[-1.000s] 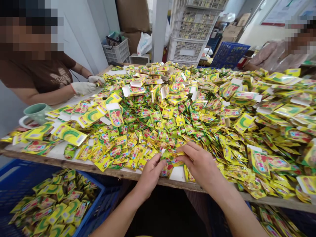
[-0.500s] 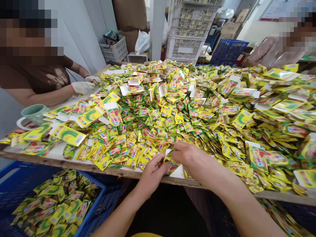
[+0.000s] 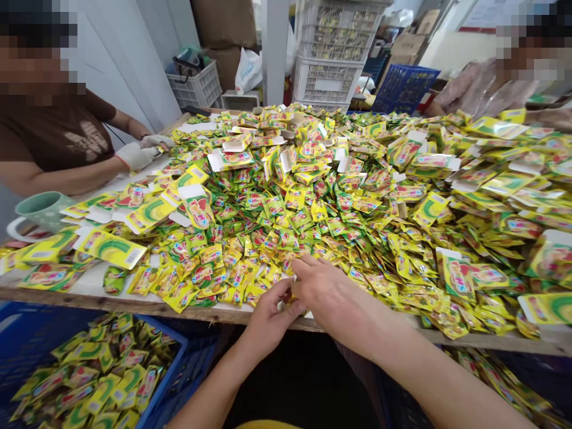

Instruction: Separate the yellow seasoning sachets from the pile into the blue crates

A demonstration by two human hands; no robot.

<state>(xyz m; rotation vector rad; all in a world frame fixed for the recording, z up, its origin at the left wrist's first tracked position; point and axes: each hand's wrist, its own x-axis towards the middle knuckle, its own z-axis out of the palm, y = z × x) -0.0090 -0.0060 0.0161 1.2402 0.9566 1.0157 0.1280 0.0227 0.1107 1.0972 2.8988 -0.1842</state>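
Okay, so picture a huge messy heap of little yellow-green foil sachets (image 3: 286,208) spread over pretty much the whole desk (image 3: 134,302), with the wooden front edge showing right up close. Both bare hands are down at that front edge, in the loose sachets. The left hand (image 3: 272,313) sits just about on the edge, and the right hand (image 3: 328,292) reaches in from the other side, so the two are basically touching. The fingers (image 3: 308,268) are curled in toward each other, kind of a pinch, around a small bit of sachet with a pale edge. Honestly it's mostly hidden, so I can't tell if they're really gripping it or just touching it.

Mixed into the pile are bigger flat yellow-green packs (image 3: 114,250) with white flaps. Below the desk on the left there's a blue plastic crate (image 3: 181,351) loaded with more packs.

Across the desk on the left, a co-worker in a brown tee (image 3: 58,137) has white-gloved hands (image 3: 138,154) resting at the far side of the heap, and a pale green mug (image 3: 42,211) stands near them. Another co-worker in a pinkish top (image 3: 473,89) is at the far right. Behind them all are stacked white plastic crates (image 3: 326,80).
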